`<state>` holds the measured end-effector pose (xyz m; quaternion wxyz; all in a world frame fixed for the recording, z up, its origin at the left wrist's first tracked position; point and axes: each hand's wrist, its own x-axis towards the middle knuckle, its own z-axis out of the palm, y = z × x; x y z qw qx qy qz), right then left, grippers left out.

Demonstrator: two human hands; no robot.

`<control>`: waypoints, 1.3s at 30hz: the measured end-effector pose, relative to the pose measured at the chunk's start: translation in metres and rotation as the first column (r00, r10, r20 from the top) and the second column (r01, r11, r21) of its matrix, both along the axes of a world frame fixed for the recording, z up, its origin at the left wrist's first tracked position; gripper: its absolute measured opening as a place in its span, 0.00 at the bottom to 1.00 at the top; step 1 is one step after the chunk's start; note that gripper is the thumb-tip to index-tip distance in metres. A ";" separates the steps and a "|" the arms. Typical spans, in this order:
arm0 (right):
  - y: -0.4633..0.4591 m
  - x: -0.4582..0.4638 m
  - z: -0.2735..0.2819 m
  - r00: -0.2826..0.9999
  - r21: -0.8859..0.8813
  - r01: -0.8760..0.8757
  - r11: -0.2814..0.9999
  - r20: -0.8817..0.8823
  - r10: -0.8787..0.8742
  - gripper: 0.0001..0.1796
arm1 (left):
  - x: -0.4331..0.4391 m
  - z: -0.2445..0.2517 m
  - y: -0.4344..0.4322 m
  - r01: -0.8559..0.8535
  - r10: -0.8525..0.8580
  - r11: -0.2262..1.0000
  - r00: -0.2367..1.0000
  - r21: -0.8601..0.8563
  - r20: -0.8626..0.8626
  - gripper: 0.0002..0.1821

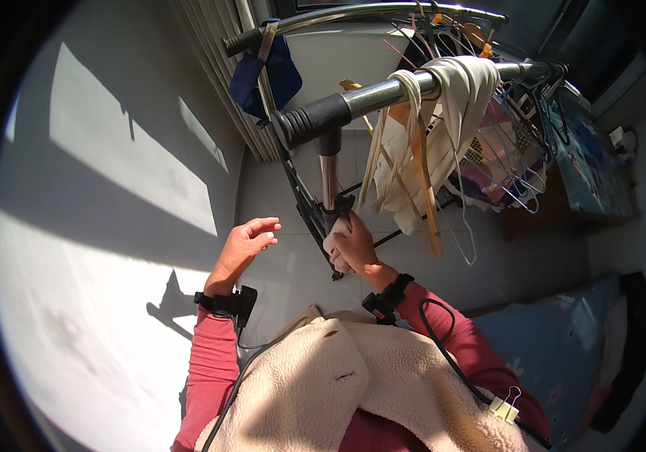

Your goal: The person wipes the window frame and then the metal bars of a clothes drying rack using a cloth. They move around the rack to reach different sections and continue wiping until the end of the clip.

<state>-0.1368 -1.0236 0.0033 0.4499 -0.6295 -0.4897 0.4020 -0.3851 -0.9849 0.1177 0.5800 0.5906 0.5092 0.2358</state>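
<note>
My right hand grips a crumpled pale pink cloth against the upright post of a metal clothes rack. Just above that hand, the post's chrome section rises to a horizontal chrome rail with a ribbed black end cap. To the left of the post, my left hand is held in the air with fingers slightly bent and apart, touching nothing. A cream cloth with long straps is draped over the rail, beside a wooden hanger. Part of the pink cloth is hidden behind my fingers.
Several wire hangers hang on the rack's right side. A dark blue fabric item hangs from the rear rail. White wall stands close on the left. A blue floral bedcover lies at the lower right.
</note>
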 end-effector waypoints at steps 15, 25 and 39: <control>0.027 -0.045 -0.110 0.978 -0.258 0.160 0.953 -0.092 -0.189 0.20 | -0.113 -0.055 0.005 -0.167 0.163 0.976 0.986 -0.140 -0.045 0.19; 0.039 -0.033 -0.171 0.999 -0.288 -0.006 0.958 0.049 0.021 0.25 | -0.121 -0.075 -0.003 -0.212 0.205 0.952 0.977 -0.222 -0.053 0.19; 0.020 -0.049 -0.109 0.993 -0.129 0.074 0.989 -0.083 -0.085 0.19 | -0.043 -0.066 -0.006 -0.046 0.024 0.976 0.994 -0.214 -0.103 0.19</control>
